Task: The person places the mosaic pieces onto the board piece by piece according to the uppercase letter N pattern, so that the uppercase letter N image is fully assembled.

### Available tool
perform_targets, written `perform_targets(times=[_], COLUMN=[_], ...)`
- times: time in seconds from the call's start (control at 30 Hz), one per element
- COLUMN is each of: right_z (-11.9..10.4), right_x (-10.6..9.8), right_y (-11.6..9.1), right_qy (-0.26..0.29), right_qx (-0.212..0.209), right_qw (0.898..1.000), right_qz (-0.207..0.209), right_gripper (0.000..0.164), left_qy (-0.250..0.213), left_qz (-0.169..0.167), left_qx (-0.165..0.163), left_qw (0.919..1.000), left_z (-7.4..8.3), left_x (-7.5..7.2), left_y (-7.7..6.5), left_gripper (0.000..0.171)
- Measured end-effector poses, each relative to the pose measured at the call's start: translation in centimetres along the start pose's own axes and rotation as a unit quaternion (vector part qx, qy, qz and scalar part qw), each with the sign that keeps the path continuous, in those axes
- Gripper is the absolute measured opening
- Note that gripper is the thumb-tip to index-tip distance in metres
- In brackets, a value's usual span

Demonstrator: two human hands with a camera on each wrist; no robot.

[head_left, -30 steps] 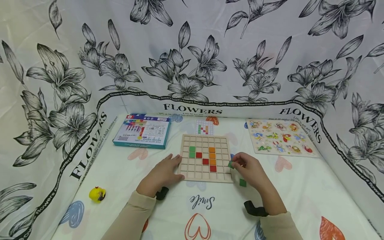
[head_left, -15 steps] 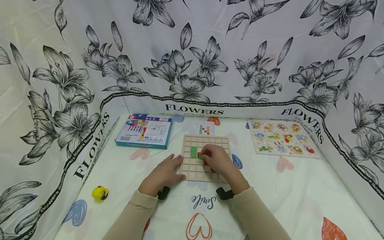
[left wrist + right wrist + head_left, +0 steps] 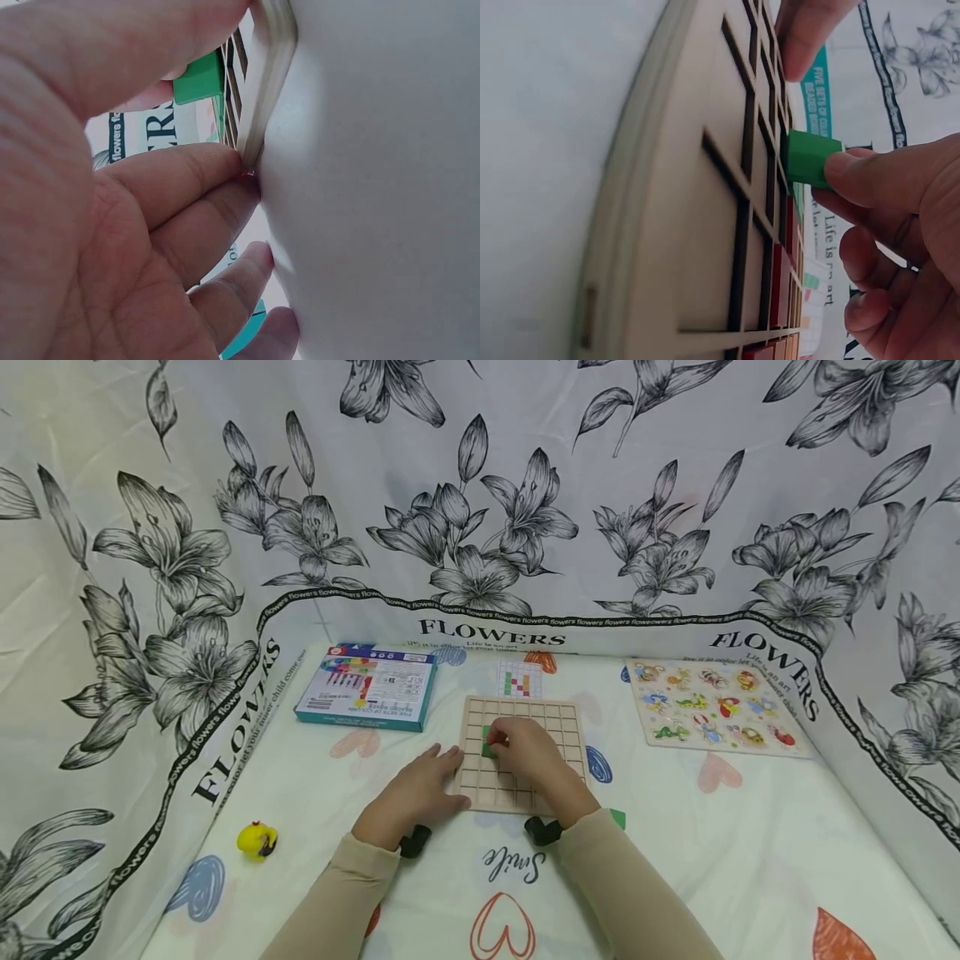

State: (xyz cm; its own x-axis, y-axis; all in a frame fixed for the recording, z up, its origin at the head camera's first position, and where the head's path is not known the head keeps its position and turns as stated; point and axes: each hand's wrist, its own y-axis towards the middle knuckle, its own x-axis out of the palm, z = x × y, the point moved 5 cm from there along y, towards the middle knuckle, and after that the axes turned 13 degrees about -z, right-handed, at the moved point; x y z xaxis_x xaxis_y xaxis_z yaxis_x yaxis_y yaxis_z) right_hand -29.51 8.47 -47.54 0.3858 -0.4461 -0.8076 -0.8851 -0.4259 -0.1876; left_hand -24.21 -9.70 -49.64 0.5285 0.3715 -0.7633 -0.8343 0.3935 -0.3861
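A wooden grid board (image 3: 564, 727) lies on the cloth in front of me. My left hand (image 3: 411, 793) rests at its left side, fairly straight fingers touching the edge (image 3: 251, 120) in the left wrist view, thumb toward the near corner. Over the left part of the grid my right hand (image 3: 528, 756) pinches a green block (image 3: 810, 156) between thumb and finger, the block's face right at the grid cells. Red blocks (image 3: 780, 289) sit in cells nearby. In the head view the right hand hides most of the coloured blocks on the board.
Another green block (image 3: 618, 818) lies beside my right forearm. Behind the board is a small coloured pattern card (image 3: 519, 679). A boxed toy set (image 3: 367, 689) stands back left, an insect picture board (image 3: 712, 706) back right, a yellow toy duck (image 3: 257, 840) at left.
My right hand has carried the green block leftward from the board's right edge to the left part of the grid. The left hand keeps its place at the board's left edge.
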Motion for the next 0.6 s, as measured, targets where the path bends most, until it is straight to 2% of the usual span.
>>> perform_targets(times=[0.33,0.6], right_z=[0.00,-0.09], right_x=[0.46,0.66], right_y=[-0.46,-0.69], right_qy=[-0.008,-0.022], right_qx=[0.003,0.003], right_qw=[0.999,0.999], right_qz=[-0.034,-0.029], right_gripper=[0.005,0.004], left_qy=[0.003,0.003], left_qz=[-0.001,0.001], left_qx=[-0.004,-0.003], left_qw=[1.0000,1.0000], left_z=[0.07,0.12], left_x=[-0.02,-0.03], left_y=[0.06,-0.02], left_gripper=[0.086,0.086])
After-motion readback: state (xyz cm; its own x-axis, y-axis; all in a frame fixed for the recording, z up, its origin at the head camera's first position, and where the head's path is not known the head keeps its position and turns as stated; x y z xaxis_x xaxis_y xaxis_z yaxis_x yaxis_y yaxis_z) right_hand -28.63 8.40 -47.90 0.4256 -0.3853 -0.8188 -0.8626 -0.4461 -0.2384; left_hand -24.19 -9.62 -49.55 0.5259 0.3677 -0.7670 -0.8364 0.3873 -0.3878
